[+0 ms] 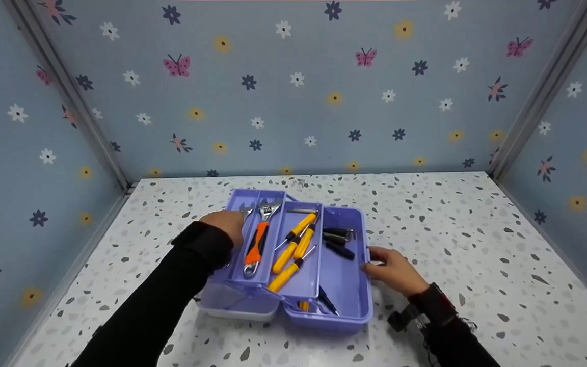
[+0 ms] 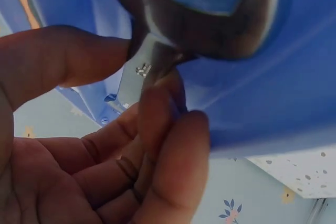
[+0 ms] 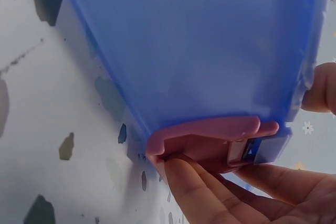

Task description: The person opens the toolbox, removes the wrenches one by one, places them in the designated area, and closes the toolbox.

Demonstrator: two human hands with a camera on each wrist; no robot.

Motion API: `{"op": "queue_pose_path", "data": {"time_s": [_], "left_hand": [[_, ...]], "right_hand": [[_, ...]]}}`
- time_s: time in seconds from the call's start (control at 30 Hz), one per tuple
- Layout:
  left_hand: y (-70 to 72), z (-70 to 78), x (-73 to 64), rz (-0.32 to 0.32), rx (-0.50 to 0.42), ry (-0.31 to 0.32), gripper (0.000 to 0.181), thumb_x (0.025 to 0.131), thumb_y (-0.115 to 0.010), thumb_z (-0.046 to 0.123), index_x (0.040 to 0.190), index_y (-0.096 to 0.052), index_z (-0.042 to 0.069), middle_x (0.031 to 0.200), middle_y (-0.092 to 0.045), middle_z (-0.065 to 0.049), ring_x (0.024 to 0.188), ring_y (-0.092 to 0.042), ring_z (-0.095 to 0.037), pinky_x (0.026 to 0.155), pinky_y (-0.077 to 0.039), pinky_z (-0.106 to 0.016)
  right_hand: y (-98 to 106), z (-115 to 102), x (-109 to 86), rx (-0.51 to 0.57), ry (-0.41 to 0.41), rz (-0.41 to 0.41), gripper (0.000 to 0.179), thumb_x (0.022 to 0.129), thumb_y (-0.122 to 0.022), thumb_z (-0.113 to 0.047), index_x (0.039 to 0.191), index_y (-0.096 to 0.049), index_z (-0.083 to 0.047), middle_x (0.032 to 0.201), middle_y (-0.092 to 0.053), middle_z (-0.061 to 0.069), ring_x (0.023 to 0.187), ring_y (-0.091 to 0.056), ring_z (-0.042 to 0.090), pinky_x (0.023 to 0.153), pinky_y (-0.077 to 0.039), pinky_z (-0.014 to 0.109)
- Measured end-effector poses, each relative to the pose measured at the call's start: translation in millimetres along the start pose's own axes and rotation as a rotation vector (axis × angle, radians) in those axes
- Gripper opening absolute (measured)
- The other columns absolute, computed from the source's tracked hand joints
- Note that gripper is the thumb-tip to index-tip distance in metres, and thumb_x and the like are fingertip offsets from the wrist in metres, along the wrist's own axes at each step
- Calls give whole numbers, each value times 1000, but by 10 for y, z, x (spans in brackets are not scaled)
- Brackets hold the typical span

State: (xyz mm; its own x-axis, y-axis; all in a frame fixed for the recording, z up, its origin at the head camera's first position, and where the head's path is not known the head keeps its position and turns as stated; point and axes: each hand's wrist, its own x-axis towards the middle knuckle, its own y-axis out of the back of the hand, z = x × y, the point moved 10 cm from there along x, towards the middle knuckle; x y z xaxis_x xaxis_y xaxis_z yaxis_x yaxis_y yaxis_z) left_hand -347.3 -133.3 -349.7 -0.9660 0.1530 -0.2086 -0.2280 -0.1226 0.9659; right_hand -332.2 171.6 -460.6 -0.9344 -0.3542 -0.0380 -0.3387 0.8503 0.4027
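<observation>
A purple toolbox stands unfolded on the table, its stepped trays spread to the left. Over the leftmost tray compartment, my left hand pinches a metal open-end wrench just below its jaw, between thumb and fingers. Beside it in the tray lies an adjustable wrench with an orange and black handle. Several yellow-handled screwdrivers fill the middle tray. My right hand grips the box's right wall, thumb over the rim and fingers at the pink latch outside.
Black-handled tools lie in the deep right part of the box. A translucent lid hangs out at the left, under the trays. The speckled table is enclosed by flower-patterned walls at the back and both sides.
</observation>
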Motion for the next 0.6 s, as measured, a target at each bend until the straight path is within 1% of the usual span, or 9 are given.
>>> {"op": "queue_pose_path", "data": {"time_s": [0.07,0.2,0.3,0.4,0.53,0.6], "left_hand": [[22,-21,3,8,-4,-3,11,81,-63,7,72,-57,7,76,-61,-7,65,-52,-20,58,-44,-30],[70,-82,-7,24,-57,4,29,81,-65,10,62,-42,12,60,-42,0,54,-44,-16,51,-34,-25],[102,-123,-15,35,-116,10,37,83,-64,11,60,-36,14,57,-33,2,51,-40,-14,49,-31,-23],[142,-161,-23,53,-157,11,34,85,-61,10,62,-37,13,60,-35,1,54,-41,-15,51,-32,-24],[195,-201,-51,83,-181,7,24,89,-54,7,69,-42,9,67,-41,-4,60,-43,-18,56,-34,-26],[204,-214,-66,97,-198,6,19,90,-52,6,72,-45,7,69,-44,-5,60,-45,-19,56,-35,-26]], "right_hand": [[-7,2,5,0,5,-6,58,90,-66,-18,139,-47,8,130,-59,29,104,-67,26,83,-59,31],[-5,0,14,2,9,-8,59,90,-66,-16,139,-46,9,130,-58,30,104,-67,27,83,-59,30],[4,-3,14,1,4,-2,60,89,-66,-17,139,-46,9,130,-58,31,104,-67,28,84,-59,30],[1,-3,5,18,-3,-9,61,90,-65,-16,140,-43,10,131,-56,32,104,-67,27,84,-59,30],[8,-18,-10,46,3,-9,63,90,-65,-15,143,-40,10,132,-54,34,105,-66,26,84,-59,32],[21,-32,-13,57,11,-4,65,90,-65,-14,144,-38,10,133,-52,35,107,-65,28,86,-59,33]]}}
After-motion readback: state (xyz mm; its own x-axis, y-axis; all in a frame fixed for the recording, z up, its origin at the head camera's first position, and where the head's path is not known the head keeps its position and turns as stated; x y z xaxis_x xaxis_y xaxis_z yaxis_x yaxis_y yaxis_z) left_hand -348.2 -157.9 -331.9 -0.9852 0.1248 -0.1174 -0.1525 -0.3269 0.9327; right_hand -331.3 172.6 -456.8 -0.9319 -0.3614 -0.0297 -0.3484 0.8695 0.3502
